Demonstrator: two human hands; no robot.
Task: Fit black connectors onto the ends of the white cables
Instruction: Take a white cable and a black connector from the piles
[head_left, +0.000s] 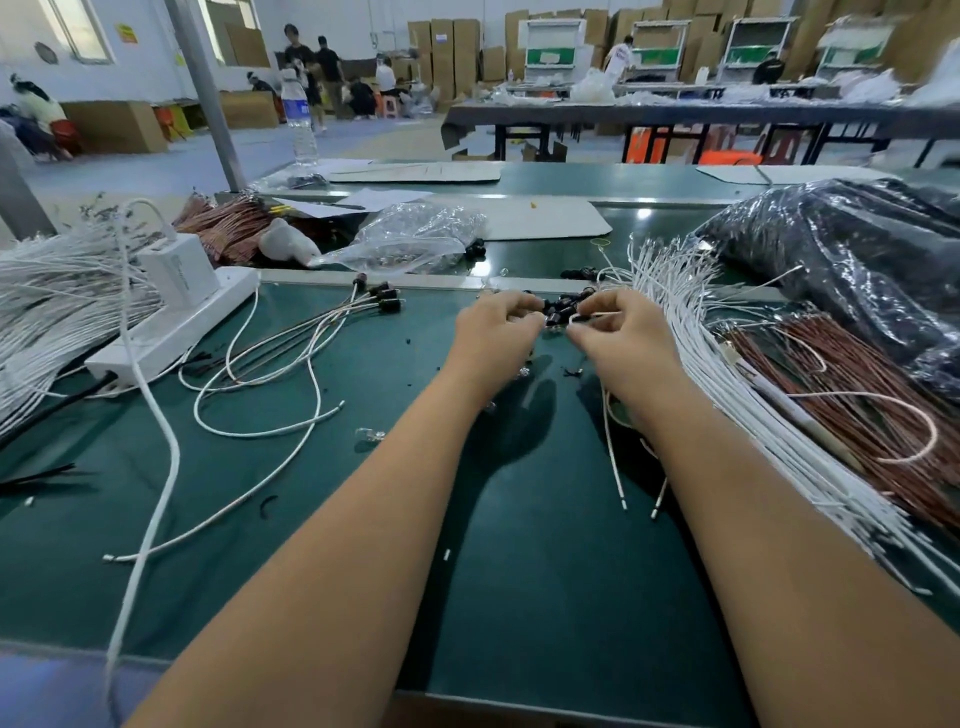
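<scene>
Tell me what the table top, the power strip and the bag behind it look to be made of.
Table top: green mat, probably rubber or vinyl, dull sheen. Power strip: white hard plastic, smooth moulded edges. Bag: thin clear plastic film, crinkled and glinting.

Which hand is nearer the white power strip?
Left. The left hand is over the mat's middle, with loose cables between it and the power strip; the right hand lies farther right, beside the white cable bundle.

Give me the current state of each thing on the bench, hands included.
Left hand: pinching a black connector.
Right hand: pinching a white cable end.
Finished cables: connectors fitted, lying loose.
White cable bundle: ends bare.
Clear plastic bag: open, crumpled.
Power strip: charger plugged in.
Water bottle: upright.
</scene>
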